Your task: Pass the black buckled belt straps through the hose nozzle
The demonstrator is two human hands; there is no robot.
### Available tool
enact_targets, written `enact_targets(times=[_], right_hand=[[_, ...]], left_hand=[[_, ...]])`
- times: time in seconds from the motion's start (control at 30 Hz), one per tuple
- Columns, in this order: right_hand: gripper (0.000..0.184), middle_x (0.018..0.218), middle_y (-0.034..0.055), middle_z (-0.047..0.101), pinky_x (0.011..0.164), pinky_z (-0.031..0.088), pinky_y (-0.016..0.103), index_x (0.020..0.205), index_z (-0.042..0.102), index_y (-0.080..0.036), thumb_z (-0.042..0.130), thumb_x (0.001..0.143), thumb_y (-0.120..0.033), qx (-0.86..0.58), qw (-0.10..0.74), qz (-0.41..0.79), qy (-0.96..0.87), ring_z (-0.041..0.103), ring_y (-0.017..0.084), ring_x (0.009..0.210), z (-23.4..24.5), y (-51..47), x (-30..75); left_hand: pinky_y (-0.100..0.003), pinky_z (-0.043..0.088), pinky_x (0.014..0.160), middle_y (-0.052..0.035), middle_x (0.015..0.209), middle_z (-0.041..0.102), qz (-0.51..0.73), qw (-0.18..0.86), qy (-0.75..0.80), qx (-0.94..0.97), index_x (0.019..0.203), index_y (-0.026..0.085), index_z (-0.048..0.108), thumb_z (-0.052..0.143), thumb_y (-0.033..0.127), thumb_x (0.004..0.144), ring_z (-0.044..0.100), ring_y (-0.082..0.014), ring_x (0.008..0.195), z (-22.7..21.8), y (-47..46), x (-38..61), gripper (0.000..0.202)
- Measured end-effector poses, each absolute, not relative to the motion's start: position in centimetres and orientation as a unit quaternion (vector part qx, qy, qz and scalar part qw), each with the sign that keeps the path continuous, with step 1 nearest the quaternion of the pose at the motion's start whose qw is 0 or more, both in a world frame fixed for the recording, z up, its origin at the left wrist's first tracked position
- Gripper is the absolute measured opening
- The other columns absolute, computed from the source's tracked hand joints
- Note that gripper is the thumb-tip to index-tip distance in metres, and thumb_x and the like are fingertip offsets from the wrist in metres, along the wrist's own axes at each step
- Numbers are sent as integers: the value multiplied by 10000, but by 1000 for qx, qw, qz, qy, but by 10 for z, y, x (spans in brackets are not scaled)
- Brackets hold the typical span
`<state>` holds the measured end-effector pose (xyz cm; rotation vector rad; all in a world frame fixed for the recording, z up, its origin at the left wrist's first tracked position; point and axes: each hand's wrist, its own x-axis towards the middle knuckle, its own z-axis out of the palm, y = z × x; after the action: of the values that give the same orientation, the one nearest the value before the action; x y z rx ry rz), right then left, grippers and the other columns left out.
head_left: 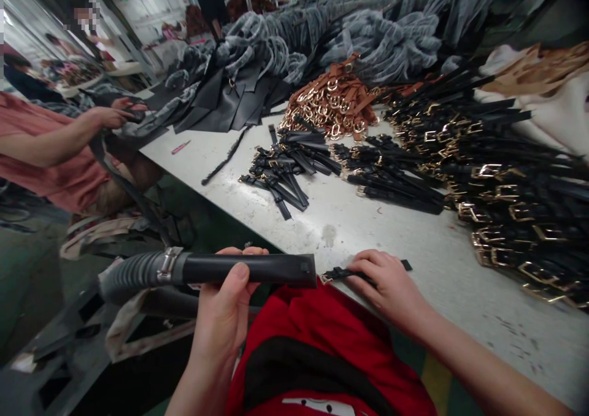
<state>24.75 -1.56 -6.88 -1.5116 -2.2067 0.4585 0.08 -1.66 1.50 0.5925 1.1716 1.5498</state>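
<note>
My left hand (234,287) is wrapped round a flat-ended black hose nozzle (276,270), its thumb on top. A metal clamp (169,265) joins the nozzle to a ribbed grey hose (133,272) at the left. My right hand (384,281) lies over a short black buckle strap (340,273) at the table's near edge, fingers closed on it. The strap's gold buckle points left toward the nozzle mouth, a small gap apart. Its other end shows past my fingers on the right.
Black buckle straps (280,173) lie in loose heaps on the white table (257,213), with a large pile (510,207) at the right. Brown straps (331,100) are heaped farther back. Black leather pieces (221,100) and wrapped handles stand behind. A co-worker (59,152) sits at the left.
</note>
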Motion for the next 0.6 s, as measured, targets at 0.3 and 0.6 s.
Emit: enact_targets(times=[0.3,0.6], right_hand=[[223,990,74,631,781,451,375,970,667,-233,472,863,-253,-516,238,178,-803,572,191,890,-69,-18,254],[240,984,73,642,776,457,355,970,666,-220,447,872,-217,-505,248,181,-807,583,181,886,-71,-16,255]], left_hand=[[-391,539,776,-25,820,704,634,539,492,256,865,204,584,758,289,612,670,-221,844,15,-21,7,318],[-387,535,771,-27,817,706,623,550,496,253,870,202,570,763,294,605,667,-220,850,13,-24,11,341]])
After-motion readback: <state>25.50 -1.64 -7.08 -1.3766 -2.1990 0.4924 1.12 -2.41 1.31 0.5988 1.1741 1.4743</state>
